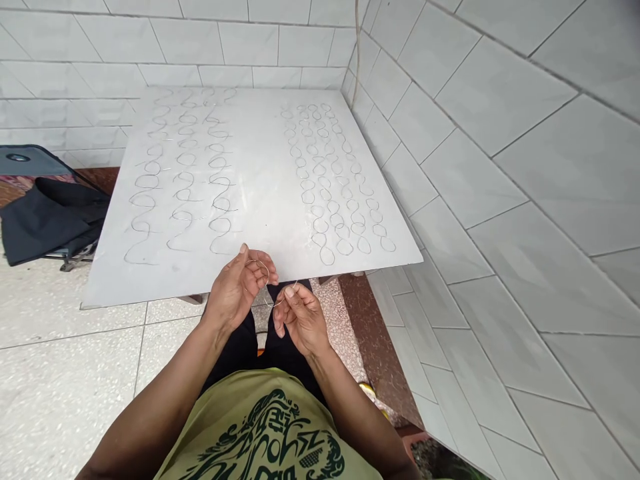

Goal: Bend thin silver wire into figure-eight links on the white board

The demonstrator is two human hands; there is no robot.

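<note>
A thin bent wire [269, 272] curves in an S shape between my two hands, just off the near edge of the white board. My right hand [303, 318] pinches its lower part between thumb and index finger. Beside the upper curve is my left hand [239, 288], palm turned inward, thumb raised and fingers loosely bent; the wire passes across its fingers without a visible pinch. On the board, columns of S-shaped wire pieces [223, 193] with open ends lie at the left. Columns of figure-eight wire pieces [327, 193] lie at the right.
The white board [265, 187] forms a tabletop against tiled walls [500, 200]. A folding chair with dark cloth [47, 217] stands to the left. A cable [357, 60] hangs at the wall corner. Under the board's near edge are my legs and the speckled floor [65, 360].
</note>
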